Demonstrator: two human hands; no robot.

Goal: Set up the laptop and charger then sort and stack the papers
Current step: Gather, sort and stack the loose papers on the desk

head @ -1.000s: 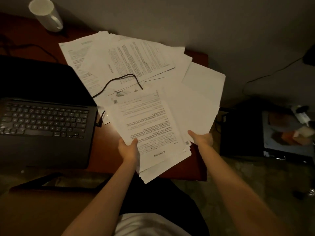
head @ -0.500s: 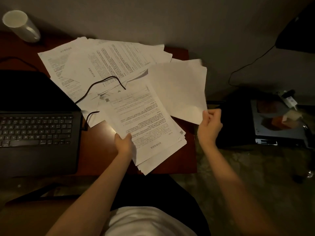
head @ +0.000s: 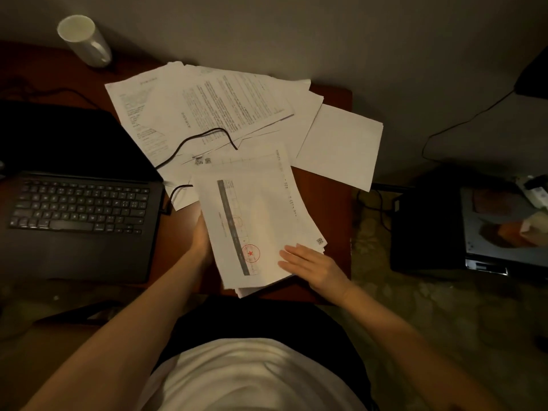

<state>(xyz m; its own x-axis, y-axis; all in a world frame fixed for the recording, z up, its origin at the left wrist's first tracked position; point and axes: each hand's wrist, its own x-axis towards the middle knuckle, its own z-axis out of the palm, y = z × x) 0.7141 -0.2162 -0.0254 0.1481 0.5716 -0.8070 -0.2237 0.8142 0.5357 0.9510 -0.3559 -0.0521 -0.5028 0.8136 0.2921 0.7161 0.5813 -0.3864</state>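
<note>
While our right hand (head: pixel 314 266) now lies flat, fingers straight, on the stack (head: pixel 261 232) at the desk's (head: pixel 332 203) near edge | left hand (head: pixel 201 235) steadies its side, grip unclear | blank sheet (head: pixel 341 146) set aside right, stamped page now on top | loose papers (head: pixel 207 108) remain.

No words can be read. The top sheet (head: pixel 255 229), in the middle of the frame, has a round red stamp (head: pixel 251 253) with a star, but its letters are too small to tell. Just right of it, a little square code (head: pixel 319 240) sits on a sheet corner. The papers (head: pixel 213 108) higher up carry lines of blurry print. The laptop (head: pixel 80 209) keys at left are too dim to read.
</note>
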